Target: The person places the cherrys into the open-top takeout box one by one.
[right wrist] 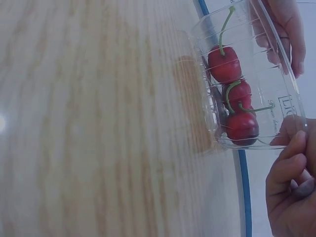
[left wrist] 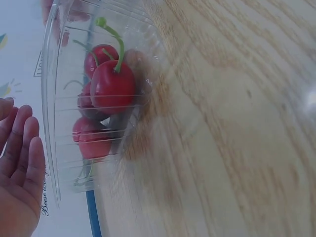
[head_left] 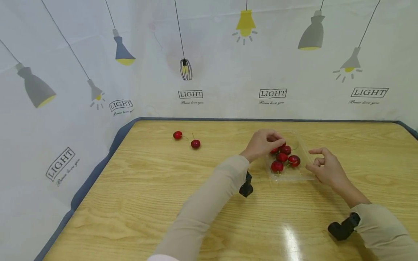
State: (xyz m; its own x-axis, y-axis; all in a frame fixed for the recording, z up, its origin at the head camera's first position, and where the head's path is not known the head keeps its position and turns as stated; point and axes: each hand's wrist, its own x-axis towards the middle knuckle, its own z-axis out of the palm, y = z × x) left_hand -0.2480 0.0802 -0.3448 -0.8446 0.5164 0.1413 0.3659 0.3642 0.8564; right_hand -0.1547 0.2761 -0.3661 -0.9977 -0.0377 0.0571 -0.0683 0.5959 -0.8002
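A clear plastic container [head_left: 298, 174] with several red cherries [head_left: 294, 161] inside stands on the wooden table. My left hand [head_left: 263, 144] reaches over its far left side, fingertips right at the cherries there. In the left wrist view those fingers [left wrist: 22, 158] look relaxed, with no fruit visible between them. At the container's right edge, my right hand [head_left: 328, 169] pinches the rim with thumb and a curled finger. Green stems stick up from some cherries [left wrist: 113, 88], seen through the container's side wall.
Two loose cherries, one [head_left: 177, 135] beside the other [head_left: 195, 144], lie with their stems toward the table's back left. Black wrist devices [head_left: 246, 185] sit under both sleeves. A printed white curtain [head_left: 225, 72] borders the table [head_left: 147, 203] behind and at left.
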